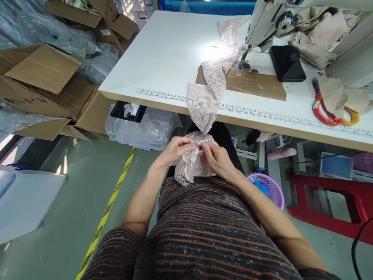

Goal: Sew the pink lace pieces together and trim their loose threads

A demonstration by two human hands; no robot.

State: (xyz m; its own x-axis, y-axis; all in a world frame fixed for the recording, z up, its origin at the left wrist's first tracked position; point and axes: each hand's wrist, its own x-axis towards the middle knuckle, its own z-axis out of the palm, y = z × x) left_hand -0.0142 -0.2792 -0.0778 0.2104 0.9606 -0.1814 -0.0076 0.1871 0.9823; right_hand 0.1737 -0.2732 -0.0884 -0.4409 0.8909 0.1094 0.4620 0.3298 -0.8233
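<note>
Pale pink lace fabric (192,165) lies bunched on my lap. My left hand (178,149) pinches its upper edge from the left, and my right hand (216,155) pinches it from the right, the fingertips almost meeting. Something thin and dark shows between the fingertips, too small to make out. Just beyond my hands, a strip of similar lace (214,83) hangs over the table edge and runs up to the sewing machine (247,54). Whether this strip joins the piece on my lap I cannot tell.
On the white table (151,58) lie brown tape (256,85), a black phone (287,64) and red-and-yellow-handled scissors (326,112). Cardboard boxes (43,70) stand at left. A purple basket (274,190) and red stool (300,194) are on the right. A black tray (112,112) sits under the table edge.
</note>
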